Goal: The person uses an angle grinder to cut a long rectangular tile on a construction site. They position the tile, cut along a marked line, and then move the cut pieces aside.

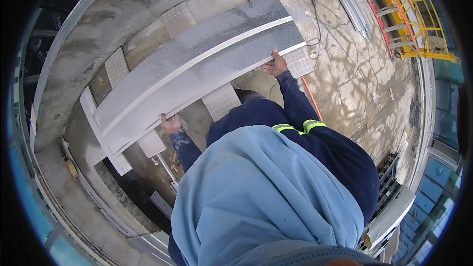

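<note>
A long grey stone slab (246,55) with a pale near edge lies in front of me. Behind it runs another grey slab (197,40), with a light strip (207,51) between the two. On the near edge, left of the middle, my left hand (171,124) grips the front slab, thumb on top and fingers partly hidden below. Farther right, my right hand (276,66) holds that same edge near its right end, the thumb against the rim. Tile-patterned boards (221,101) lie beneath the slabs, and a pale plank (96,118) crosses under their left end.
A low concrete wall (64,69) curves round the left and far sides. At the far right stand a red ladder (384,17) and a yellow metal frame (419,24). Metal profiles (352,10) and a dark cable (315,5) lie nearby. An orange rod (312,99) is beside my right arm.
</note>
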`<state>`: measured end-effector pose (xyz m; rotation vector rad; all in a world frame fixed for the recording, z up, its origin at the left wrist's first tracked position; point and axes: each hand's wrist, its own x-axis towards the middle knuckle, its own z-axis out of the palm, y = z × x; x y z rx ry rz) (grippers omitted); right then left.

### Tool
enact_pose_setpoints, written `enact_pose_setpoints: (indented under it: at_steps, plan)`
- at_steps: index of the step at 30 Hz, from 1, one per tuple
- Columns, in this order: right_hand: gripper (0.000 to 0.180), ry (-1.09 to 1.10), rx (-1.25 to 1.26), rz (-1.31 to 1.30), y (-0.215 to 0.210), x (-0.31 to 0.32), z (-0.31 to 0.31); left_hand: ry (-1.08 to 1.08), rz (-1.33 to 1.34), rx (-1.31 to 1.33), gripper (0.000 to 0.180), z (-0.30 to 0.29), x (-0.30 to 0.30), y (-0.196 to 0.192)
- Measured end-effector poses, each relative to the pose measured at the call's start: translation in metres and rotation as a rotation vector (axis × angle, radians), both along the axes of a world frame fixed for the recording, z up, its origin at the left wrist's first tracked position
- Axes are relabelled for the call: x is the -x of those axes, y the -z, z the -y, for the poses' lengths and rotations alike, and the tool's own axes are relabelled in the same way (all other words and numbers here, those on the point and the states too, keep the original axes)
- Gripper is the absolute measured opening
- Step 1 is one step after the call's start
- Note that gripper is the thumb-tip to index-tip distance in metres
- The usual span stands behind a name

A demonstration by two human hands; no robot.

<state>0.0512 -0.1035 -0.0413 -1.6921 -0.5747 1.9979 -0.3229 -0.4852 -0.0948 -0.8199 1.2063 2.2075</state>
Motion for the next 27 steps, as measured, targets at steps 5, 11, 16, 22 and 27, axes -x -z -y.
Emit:
enact_pose_setpoints:
  at_steps: [5,11,16,22,27]
  plan:
    - [0.054,-0.853,-0.076,0.542,-0.085,0.000,-0.006,0.044,-0.019,-0.069,0.068,0.005,-0.021,-0.002]
    - [0.040,-0.742,-1.336,0.330,-0.271,0.089,-0.087,0.034,0.073,0.025,0.076,0.023,-0.074,-0.026]
    - [0.045,-0.544,-2.225,0.770,-0.386,0.167,-0.227,0.015,-0.005,0.062,0.079,0.047,-0.129,-0.051]
    - [0.074,-1.161,-1.846,1.357,-0.372,0.247,-0.446,-0.163,0.027,0.288,0.074,0.079,-0.226,-0.066]
    - [0.066,-1.227,-1.767,1.186,-0.353,0.295,-0.499,-0.265,0.202,0.390,0.044,0.077,-0.336,-0.072]
